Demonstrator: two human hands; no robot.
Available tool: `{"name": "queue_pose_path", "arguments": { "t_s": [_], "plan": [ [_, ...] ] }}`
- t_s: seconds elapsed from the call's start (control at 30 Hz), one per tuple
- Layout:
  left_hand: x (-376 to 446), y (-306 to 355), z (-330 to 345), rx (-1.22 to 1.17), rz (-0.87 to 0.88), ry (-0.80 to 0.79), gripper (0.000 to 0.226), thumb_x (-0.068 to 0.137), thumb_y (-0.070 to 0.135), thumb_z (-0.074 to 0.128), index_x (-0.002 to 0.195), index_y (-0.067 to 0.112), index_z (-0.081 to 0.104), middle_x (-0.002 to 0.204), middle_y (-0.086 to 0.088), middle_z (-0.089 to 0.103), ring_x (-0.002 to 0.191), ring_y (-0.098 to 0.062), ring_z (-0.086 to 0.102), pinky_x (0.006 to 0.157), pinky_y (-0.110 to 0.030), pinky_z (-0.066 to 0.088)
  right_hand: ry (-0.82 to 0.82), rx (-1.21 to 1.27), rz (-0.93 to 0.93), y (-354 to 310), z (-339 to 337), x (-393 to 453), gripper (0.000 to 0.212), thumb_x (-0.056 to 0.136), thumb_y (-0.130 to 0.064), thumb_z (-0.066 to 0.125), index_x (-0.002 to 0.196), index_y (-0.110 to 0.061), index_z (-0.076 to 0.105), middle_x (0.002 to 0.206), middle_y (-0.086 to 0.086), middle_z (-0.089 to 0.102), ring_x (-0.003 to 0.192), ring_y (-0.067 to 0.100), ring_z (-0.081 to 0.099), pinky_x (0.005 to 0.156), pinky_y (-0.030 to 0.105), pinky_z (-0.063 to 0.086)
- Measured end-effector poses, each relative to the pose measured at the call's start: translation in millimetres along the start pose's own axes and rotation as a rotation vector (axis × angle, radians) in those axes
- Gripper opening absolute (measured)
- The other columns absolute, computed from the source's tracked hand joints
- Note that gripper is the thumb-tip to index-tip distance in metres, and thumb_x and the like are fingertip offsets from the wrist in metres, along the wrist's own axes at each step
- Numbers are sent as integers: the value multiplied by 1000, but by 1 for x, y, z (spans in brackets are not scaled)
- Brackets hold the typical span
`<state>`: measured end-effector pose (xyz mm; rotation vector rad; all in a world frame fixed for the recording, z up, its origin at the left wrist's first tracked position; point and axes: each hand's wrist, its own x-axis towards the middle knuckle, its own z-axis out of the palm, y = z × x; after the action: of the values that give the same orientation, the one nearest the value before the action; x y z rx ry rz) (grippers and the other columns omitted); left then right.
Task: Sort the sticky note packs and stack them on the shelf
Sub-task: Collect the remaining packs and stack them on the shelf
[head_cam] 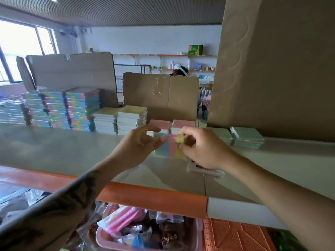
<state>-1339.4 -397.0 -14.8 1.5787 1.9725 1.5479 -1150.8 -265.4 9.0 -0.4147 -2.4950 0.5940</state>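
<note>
Item: striped sticky note pack [169,148], blue, pink and yellow bands, centre of the frame, standing on the grey shelf [72,153] just in front of two low pink-topped stacks [173,125].

Hold: right hand [203,151] pinches the pack's yellow upper corner; left hand [139,144] has fingers lightly curled at its blue edge, though whether they grip is unclear in the blur.

Neighbours: tall multicoloured stacks [72,109] at left, cream-topped stacks [125,118] at middle, green packs [243,136] at right; pink basket [150,232] below.

Handling advice: match colour pattern first, lay flat, square edges with both hands, release only once seated.
</note>
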Motion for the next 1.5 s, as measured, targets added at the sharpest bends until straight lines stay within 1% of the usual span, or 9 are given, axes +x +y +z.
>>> {"name": "queue_pose_path", "arguments": {
  "t_s": [0.2,0.37,0.67,0.87,1.07,1.17,1.33,1.43,1.5],
  "plan": [
    [-9,4,-4,-314,-172,-17,22,80,12,84,100,15,77,96,-16,77,85,-25,62,74,-31,49,68,477,187,-3,-7,6,7,93,-15,71,93,-22,70,82,-5,74,72,16,70,74,33,48],
    [-19,15,-8,-536,-250,-6,13,85,19,72,93,10,69,97,-14,73,96,-31,66,89,-44,47,22,725,293,-11,-5,5,13,90,-15,70,83,-21,61,80,0,73,78,19,71,78,40,43],
    [-9,11,-31,-484,-145,108,19,103,16,56,109,4,69,86,-8,69,77,-20,63,74,-35,52,-14,410,62,-44,0,19,58,75,-38,82,125,-41,51,117,-11,67,105,10,66,91,37,52],
    [0,-13,-85,-386,-104,34,19,103,17,57,95,12,74,78,-2,65,71,-14,58,68,-32,43,-142,-336,-418,-77,24,51,67,73,-42,85,127,-30,48,161,-9,31,141,14,33,109,22,26],
    [2,-45,-150,-478,-192,-7,28,79,29,85,96,16,69,81,-13,68,71,-24,59,66,-36,43,-70,-369,-440,-115,85,98,61,66,-59,86,108,-30,53,131,-9,58,121,15,54,95,39,48],
    [-3,-62,-186,-507,-235,-58,22,88,23,74,101,9,63,73,-5,62,57,-14,58,57,-28,50,-45,-352,-394,-130,115,113,62,66,-66,80,112,-34,54,119,-12,59,112,12,57,92,39,49],
    [-12,-118,-261,-47,-202,-100,62,74,77,64,120,36,61,85,-3,76,76,-23,71,79,-40,56,-89,-239,-265,-153,154,148,61,72,-75,70,123,-47,56,117,-22,54,112,2,56,99,36,47],
    [-23,-150,-315,447,-182,-239,71,79,90,36,140,54,40,126,18,67,100,-7,67,83,-32,55,-83,-205,-198,-176,170,183,62,71,-82,66,123,-50,58,120,-20,56,116,3,54,103,36,46],
    [-27,-164,-347,762,-203,-312,80,76,93,23,148,59,24,150,23,47,132,-11,53,106,-36,46,-77,-167,-170,-196,181,215,62,72,-79,69,123,-45,61,123,-20,55,119,3,53,107,34,44]
  ]
}}
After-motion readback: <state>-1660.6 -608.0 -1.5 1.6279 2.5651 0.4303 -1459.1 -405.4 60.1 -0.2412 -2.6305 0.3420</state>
